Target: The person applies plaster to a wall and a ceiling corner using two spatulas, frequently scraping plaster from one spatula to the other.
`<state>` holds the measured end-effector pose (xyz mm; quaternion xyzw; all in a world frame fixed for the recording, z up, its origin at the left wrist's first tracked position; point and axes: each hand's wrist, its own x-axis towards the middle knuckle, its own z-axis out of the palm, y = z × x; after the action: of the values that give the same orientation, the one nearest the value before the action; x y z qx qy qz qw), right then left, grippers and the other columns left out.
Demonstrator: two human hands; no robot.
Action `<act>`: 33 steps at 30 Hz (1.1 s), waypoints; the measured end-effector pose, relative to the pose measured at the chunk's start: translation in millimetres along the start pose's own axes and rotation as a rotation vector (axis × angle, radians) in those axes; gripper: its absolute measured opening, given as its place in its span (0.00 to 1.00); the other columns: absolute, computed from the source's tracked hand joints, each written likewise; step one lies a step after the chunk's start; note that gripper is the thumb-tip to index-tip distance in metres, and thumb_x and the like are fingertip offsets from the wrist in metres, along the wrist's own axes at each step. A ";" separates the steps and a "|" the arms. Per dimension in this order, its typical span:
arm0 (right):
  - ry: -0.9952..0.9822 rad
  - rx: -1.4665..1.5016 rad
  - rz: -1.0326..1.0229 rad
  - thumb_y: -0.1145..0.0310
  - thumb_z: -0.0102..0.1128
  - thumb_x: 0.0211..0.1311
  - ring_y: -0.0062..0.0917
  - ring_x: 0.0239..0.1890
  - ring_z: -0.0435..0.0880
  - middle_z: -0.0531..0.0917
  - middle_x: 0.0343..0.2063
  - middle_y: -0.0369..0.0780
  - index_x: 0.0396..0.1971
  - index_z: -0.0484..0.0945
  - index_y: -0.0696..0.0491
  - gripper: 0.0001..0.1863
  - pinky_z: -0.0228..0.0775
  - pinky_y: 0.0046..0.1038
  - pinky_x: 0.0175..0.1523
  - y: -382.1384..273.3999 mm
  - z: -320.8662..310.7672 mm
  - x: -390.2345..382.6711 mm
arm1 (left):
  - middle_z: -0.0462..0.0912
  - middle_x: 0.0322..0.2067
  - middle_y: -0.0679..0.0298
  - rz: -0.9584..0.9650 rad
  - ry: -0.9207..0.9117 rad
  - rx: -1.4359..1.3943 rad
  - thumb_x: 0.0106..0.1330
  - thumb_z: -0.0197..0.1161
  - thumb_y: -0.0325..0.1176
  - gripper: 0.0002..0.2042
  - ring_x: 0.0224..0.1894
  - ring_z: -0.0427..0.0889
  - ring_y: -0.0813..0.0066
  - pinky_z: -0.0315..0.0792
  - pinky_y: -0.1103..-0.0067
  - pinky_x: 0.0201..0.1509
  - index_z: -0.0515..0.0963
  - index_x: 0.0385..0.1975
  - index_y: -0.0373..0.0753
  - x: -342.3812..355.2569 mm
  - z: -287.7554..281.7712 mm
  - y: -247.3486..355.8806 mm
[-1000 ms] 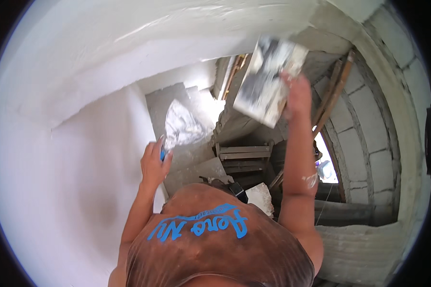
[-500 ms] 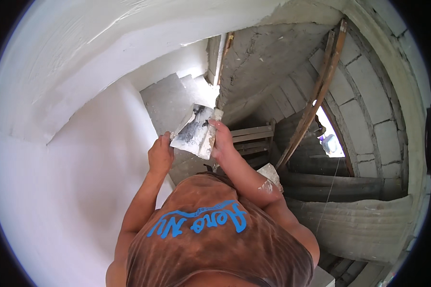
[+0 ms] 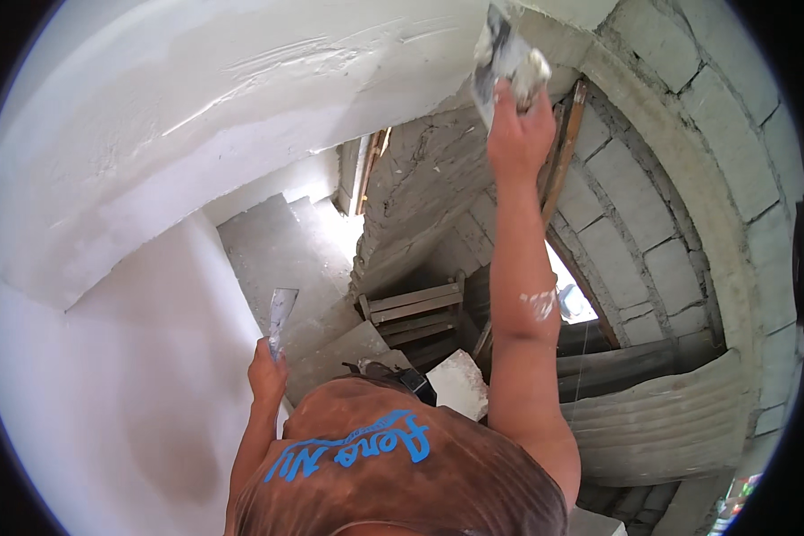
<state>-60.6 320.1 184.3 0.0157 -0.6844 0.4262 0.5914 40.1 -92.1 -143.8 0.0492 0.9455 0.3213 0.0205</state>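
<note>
The narrow putty knife (image 3: pixel 283 308) has a grey metal blade; the blurred, white-smeared flat tool (image 3: pixel 509 58) is perhaps metal too. White plaster wall (image 3: pixel 330 98): smooth, faintly ridged. Grey block wall (image 3: pixel 674 272): rough, matt.

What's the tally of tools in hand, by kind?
Scraper: 1, in the left hand
Flat plastering tool: 1, blurred, in the right hand
Total: 2
</note>
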 end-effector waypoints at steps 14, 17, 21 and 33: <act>-0.208 -0.603 -0.300 0.62 0.64 0.56 0.44 0.39 0.82 0.83 0.36 0.49 0.46 0.78 0.59 0.21 0.74 0.38 0.47 14.8 59.7 13.2 | 0.81 0.40 0.43 -0.101 -0.015 -0.058 0.63 0.62 0.32 0.18 0.41 0.80 0.42 0.72 0.57 0.44 0.67 0.51 0.37 -0.3 5.4 -16.1; -0.294 -0.564 -0.390 0.67 0.65 0.51 0.42 0.41 0.82 0.82 0.39 0.47 0.49 0.77 0.55 0.22 0.75 0.38 0.48 -13.8 89.1 -52.6 | 0.81 0.38 0.44 -0.063 -0.050 -0.069 0.63 0.62 0.32 0.17 0.41 0.80 0.42 0.73 0.58 0.43 0.68 0.50 0.37 10.7 9.0 -9.7; -0.519 -0.184 -0.392 0.71 0.66 0.50 0.41 0.45 0.82 0.82 0.43 0.47 0.50 0.77 0.54 0.24 0.75 0.37 0.50 -64.1 94.7 -106.7 | 0.81 0.37 0.44 0.054 -0.061 -0.123 0.63 0.63 0.32 0.17 0.40 0.81 0.42 0.73 0.58 0.41 0.69 0.48 0.36 27.3 3.3 5.5; -0.280 -0.552 -0.867 0.79 0.60 0.45 0.35 0.52 0.79 0.84 0.47 0.38 0.50 0.82 0.45 0.27 0.68 0.36 0.61 25.0 21.0 64.2 | 0.80 0.32 0.43 -0.067 0.064 -0.222 0.61 0.63 0.31 0.17 0.35 0.80 0.40 0.72 0.58 0.39 0.68 0.48 0.35 5.9 -10.8 -7.5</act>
<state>-109.8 354.4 224.3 0.1977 -0.7743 -0.0596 0.5982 32.8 -104.0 -139.8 0.0047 0.9054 0.4245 0.0064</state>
